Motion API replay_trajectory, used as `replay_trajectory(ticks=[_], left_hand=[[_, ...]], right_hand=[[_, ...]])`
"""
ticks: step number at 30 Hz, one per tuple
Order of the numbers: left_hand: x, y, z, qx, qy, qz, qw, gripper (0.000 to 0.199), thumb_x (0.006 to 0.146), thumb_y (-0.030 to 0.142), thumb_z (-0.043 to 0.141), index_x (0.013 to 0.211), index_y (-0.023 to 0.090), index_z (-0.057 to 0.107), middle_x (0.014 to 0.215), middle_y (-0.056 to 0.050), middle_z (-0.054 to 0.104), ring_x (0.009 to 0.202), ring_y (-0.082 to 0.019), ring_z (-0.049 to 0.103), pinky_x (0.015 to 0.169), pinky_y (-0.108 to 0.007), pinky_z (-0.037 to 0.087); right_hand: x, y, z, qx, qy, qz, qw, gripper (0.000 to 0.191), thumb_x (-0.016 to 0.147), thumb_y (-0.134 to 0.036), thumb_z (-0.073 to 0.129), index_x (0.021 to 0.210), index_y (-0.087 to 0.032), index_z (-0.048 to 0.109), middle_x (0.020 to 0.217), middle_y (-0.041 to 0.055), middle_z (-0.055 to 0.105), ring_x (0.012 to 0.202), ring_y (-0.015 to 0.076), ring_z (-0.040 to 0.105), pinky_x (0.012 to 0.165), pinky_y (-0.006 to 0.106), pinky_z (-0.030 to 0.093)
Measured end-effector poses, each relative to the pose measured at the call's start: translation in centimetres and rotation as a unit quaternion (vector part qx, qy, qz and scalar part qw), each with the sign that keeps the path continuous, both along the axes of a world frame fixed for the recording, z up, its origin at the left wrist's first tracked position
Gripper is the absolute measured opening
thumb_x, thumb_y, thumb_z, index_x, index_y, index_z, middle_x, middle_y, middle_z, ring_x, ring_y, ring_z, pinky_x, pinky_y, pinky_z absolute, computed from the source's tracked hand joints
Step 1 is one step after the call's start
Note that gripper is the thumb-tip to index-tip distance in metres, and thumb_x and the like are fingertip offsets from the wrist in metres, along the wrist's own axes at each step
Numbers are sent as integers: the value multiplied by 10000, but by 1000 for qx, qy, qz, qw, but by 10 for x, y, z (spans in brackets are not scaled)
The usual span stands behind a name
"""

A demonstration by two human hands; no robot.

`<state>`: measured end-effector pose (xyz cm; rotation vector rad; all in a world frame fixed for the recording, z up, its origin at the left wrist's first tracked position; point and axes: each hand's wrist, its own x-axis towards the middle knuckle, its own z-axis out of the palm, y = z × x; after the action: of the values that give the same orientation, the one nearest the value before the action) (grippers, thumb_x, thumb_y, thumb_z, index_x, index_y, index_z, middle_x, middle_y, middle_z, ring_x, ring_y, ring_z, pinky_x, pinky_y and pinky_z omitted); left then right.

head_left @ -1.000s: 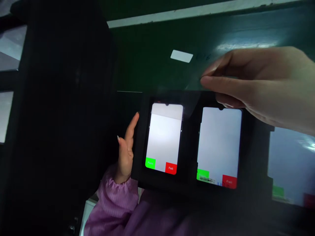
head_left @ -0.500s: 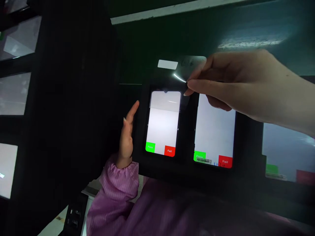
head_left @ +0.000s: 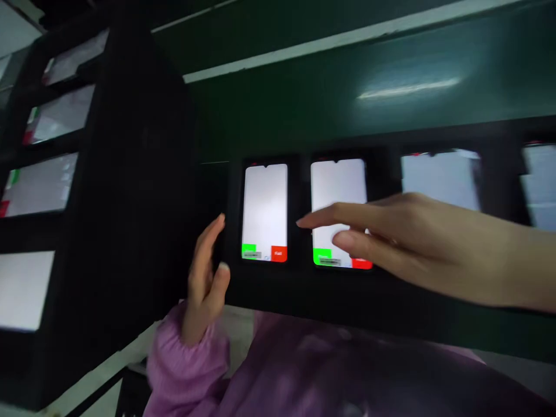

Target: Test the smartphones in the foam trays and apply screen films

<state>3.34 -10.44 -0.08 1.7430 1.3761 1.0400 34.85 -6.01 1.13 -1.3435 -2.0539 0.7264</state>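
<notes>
A smartphone (head_left: pixel 264 208) with a lit white screen, a green box and a red "Fail" box lies in a black tray (head_left: pixel 278 289). A small barcode label and a faint mark show at its lower edge. To its left is my left hand (head_left: pixel 206 281), thumb and fingers apart, holding nothing. My right hand (head_left: pixel 391 240) reaches in from the right over a second lit smartphone (head_left: pixel 339 182), covering part of its screen. Its index finger points left, with a gap to the thumb and nothing between them. Whether this hand touches the second phone I cannot tell.
Further right in the row lie a third phone (head_left: pixel 441 174) and a partly visible one (head_left: pixel 542 179). A dark stand on the left holds several lit phones (head_left: pixel 41 185). Behind the tray stretches a dark green surface (head_left: pixel 304 104) with a pale strip (head_left: pixel 313 46).
The clear film that my right hand pinched is out of its fingers. The first phone now shows a barcode label at its bottom. My right hand is lower and opened; the view has shifted.
</notes>
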Motion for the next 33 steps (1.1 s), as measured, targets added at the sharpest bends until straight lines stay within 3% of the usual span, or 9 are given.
replay_trajectory(ticks=[2,6,9,11,16,19,24,28,33], left_hand=[[-9,-15,5,69,150,-39,985,537,1075,380,540,1604,347,456,1654,-41,482,1532,-246,462,1273,-411,410],[-11,-24,4,180,329,-50,926,494,1040,291,608,1530,343,567,1713,-58,392,1610,-294,319,1350,-491,190],[15,-19,4,245,316,-46,915,545,1025,279,624,1562,274,536,1681,-125,422,1598,-310,335,1353,-529,153],[40,-16,5,280,299,-96,907,558,1013,264,637,1559,217,535,1574,-170,531,1522,-314,440,1344,-574,169],[81,-7,0,344,357,-147,856,358,986,305,696,1330,211,721,1418,-172,657,1382,-383,544,1280,-763,114],[79,-2,0,341,316,-135,875,393,1001,289,653,1386,217,690,1398,-155,673,1354,-354,573,1311,-720,122],[80,17,12,291,300,-65,906,510,1016,300,610,1524,295,569,1359,-106,698,1331,-315,605,1331,-631,181],[98,41,17,213,404,-40,889,502,1051,469,539,1517,283,560,1490,-128,630,1422,-382,529,1285,-729,160],[123,56,23,196,448,-67,870,436,1059,492,530,1447,312,614,1546,-120,592,1463,-391,492,1225,-795,217]], right_hand=[[25,-26,0,33,-55,-24,998,322,1078,-449,557,1286,-249,697,1319,88,715,1131,253,655,960,445,541],[68,-71,11,105,-174,-44,978,332,1072,-468,543,1278,-285,727,1404,89,684,1212,300,621,980,485,515],[82,-93,14,169,-251,-34,953,357,1094,-477,491,1231,-272,750,1447,102,664,1258,326,596,972,504,489],[88,-105,12,199,-267,-46,942,398,1104,-481,456,1224,-244,753,1470,127,646,1277,342,584,991,530,466],[124,-136,0,211,-194,-218,933,366,1079,-242,441,1308,-273,726,1447,94,645,1272,321,590,1001,516,469],[149,-144,-5,175,-246,-271,914,361,1056,-256,481,1277,-330,757,1464,71,641,1274,353,585,981,553,465],[145,-114,5,215,-182,-227,932,328,1050,-215,483,1241,-282,742,1407,85,674,1249,319,613,990,526,492],[114,-63,13,192,-229,-151,942,318,1083,-381,520,1294,-275,732,1455,108,662,1257,316,613,1008,527,490],[98,-33,11,213,-271,-161,925,403,1109,-466,457,1304,-228,717,1549,139,591,1320,363,577,1059,594,399]])
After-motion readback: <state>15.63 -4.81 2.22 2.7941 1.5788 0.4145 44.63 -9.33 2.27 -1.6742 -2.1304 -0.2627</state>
